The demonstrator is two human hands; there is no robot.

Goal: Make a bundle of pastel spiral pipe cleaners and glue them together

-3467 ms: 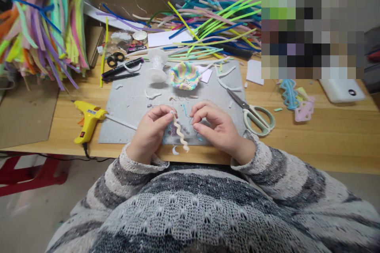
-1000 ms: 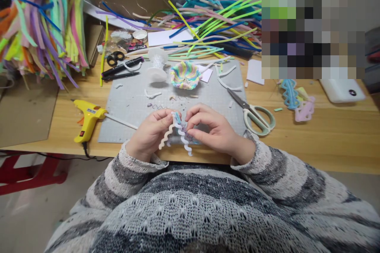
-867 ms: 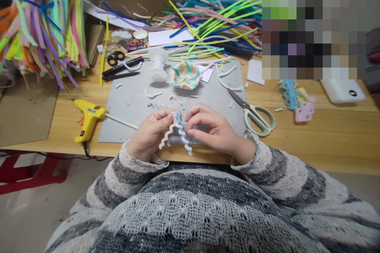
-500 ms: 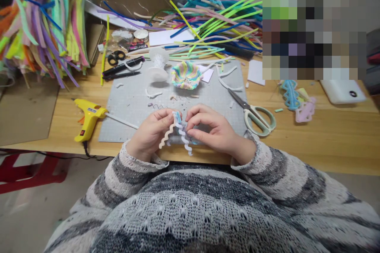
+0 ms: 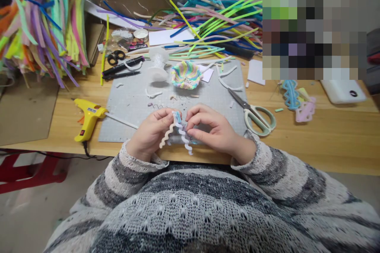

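Observation:
Between thumb and fingers, my left hand (image 5: pixel 152 130) pinches the top of a small pipe-cleaner piece (image 5: pixel 177 118), blue and white, from which wavy cream and pale lilac strands hang. My right hand (image 5: pixel 208 126) is closed in a pinch at the piece's right side, by the lilac strand (image 5: pixel 184 140); its fingertips touch it. Both hands are above the near edge of a grey cutting mat (image 5: pixel 118 102). Beyond them on the mat sit a pastel striped pipe-cleaner bowl shape (image 5: pixel 186 76) and a clear spool (image 5: pixel 157 65). Curled scraps (image 5: pixel 157 106) lie just past my fingers.
A yellow glue gun (image 5: pixel 87 118) lies left, its cord running off the front edge. Scissors (image 5: pixel 258 118) rest at the mat's right. Loose pipe cleaners (image 5: pixel 213 19) pile at the back; a large bundle (image 5: pixel 44 27) stands back left. A white phone (image 5: pixel 342 91) lies right.

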